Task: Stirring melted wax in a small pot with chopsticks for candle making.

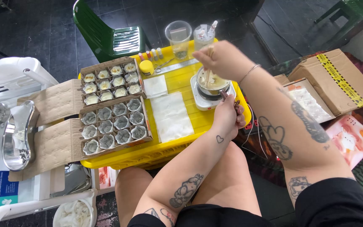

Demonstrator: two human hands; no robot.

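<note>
A: Straight to the small metal pot (212,82) of pale, creamy liquid, sitting on a white hotplate (210,97) at the right end of the yellow bench (177,143).

B: And the right hand (220,60) is above it, fingers pinched shut on a thin wooden stick (208,72) that dips down into the liquid.

A: The left hand (227,116) comes in from below, curled closed around the pot's handle (224,95) at the near right edge of the hotplate.

B: Just left of the hotplate, a flat white sheet (171,115) on the bench, with a smaller white square (155,86) behind it.

A: Further left, two cardboard trays. The near tray (115,126) holds greyish flower-shaped moulds in rows; the far tray (111,82) holds cream-coloured ones.

B: Behind the pot, at the far edge, a clear plastic cup (178,38) and a second clear container (203,35) with a dropper-topped bottle in it. Beside them a metal ruler (177,66), scissors (161,64), a round yellow lid (146,66) and a row of little dye bottles (150,54).

A: Off the bench now: a green plastic chair (108,35) beyond it, a white chair (17,75) at far left.

B: On the right, open cardboard boxes (337,80), and a pink picture box (351,138) nearer the knee.
</note>
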